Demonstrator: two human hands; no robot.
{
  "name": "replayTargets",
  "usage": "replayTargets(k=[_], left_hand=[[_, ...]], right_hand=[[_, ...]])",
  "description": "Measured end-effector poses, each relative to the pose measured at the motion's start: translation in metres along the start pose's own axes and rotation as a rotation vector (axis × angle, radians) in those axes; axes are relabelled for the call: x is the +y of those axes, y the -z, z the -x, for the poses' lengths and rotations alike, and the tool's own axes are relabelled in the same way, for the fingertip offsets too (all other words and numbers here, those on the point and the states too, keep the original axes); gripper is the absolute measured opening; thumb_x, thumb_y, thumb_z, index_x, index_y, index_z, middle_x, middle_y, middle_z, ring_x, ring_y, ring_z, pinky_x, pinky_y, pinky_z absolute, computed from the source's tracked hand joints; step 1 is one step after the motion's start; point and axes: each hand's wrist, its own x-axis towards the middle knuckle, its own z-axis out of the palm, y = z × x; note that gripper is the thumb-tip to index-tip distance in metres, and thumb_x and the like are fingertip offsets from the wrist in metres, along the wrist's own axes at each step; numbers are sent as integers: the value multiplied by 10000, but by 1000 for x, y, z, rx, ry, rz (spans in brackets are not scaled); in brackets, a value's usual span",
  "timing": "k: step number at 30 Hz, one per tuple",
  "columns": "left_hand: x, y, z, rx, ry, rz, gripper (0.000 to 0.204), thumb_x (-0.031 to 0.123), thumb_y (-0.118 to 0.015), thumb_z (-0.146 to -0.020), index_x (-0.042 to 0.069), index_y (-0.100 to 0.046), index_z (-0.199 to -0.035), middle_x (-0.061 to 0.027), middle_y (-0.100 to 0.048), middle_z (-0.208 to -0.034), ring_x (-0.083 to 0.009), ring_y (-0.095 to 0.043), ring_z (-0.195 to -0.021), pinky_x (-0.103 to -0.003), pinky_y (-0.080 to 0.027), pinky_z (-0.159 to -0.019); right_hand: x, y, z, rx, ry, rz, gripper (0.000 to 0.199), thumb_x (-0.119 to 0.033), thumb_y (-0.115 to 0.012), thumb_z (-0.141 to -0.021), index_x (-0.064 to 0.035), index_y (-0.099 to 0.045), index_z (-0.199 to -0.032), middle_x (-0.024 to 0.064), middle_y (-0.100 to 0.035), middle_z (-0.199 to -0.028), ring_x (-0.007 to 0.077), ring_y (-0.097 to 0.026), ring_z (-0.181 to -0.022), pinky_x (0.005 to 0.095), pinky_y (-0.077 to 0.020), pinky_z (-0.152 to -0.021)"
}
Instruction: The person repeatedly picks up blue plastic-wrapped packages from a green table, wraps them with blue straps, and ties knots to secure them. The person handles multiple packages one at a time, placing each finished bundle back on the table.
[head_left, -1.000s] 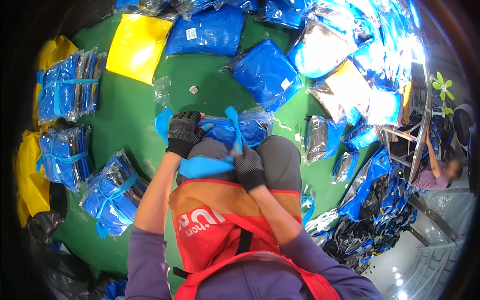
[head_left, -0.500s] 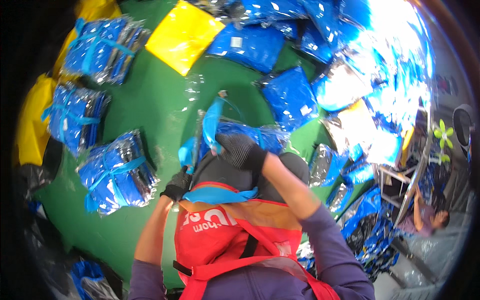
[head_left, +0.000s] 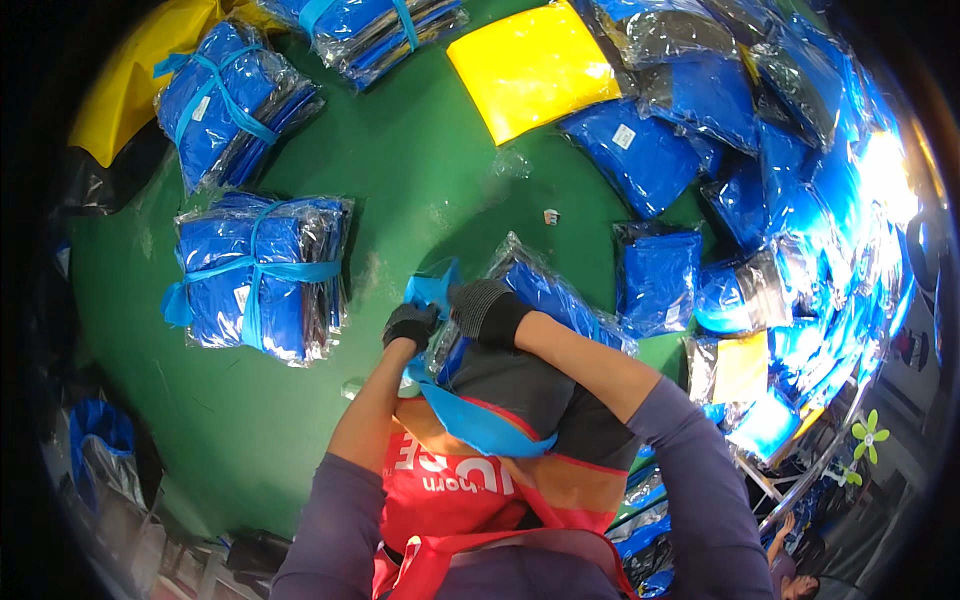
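Both hands wear dark grey knitted gloves and work close together above my lap. Fingers closed, my left hand (head_left: 412, 324) grips a light-blue fabric strip (head_left: 432, 288). Right beside it, my right hand (head_left: 490, 312) is palm down with curled fingers at the same strip; its fingertips are partly hidden. Under and beyond my right hand lies a stack of blue items in clear plastic bags (head_left: 552, 290), partly covered by my hand and forearm. A length of light-blue strip (head_left: 480, 422) drapes across my lap over the red apron (head_left: 450, 500).
On the green floor (head_left: 400, 200), tied blue bundles (head_left: 265, 275) stand at the left. A yellow folded sheet (head_left: 535, 65) lies ahead. Bagged blue packs (head_left: 660, 280) pile up along the right. A green-bladed fan (head_left: 868, 436) and another person (head_left: 795, 580) are at the far right.
My view has turned, shifting the floor bundles. My right hand has come down beside my left, and the strip it held up is now low between both hands.
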Motion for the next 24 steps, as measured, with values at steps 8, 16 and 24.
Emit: replayTargets(k=[8, 16, 24], left_hand=[[8, 19, -56, 144, -420, 495, 427, 357, -525, -828, 61, -465, -1130, -142, -577, -943, -317, -559, -862, -426, -459, -760], [37, -1, 70, 373, -109, 687, 727, 177, -693, -656, -17, -344, -1264, -233, -523, -1095, -393, -523, -969, -424, -439, -813], [86, 34, 107, 321, 501, 1447, 404, 369, -448, -882, 6, -491, -1053, -102, -568, -920, -285, -558, -813, -385, -456, -733]], right_hand=[[25, -19, -15, 111, -131, -197, 225, -200, -471, -799, 4, -565, -812, 225, -587, -796, 378, -573, -762, 454, -452, -715], [11, -2, -18, -86, -275, -166, 240, -199, -468, -767, -30, -620, -844, 207, -624, -859, 345, -623, -777, 440, -500, -677], [35, -4, -27, -237, -229, -313, 212, -151, -477, -746, -23, -598, -866, 228, -618, -844, 343, -625, -758, 439, -500, -672]])
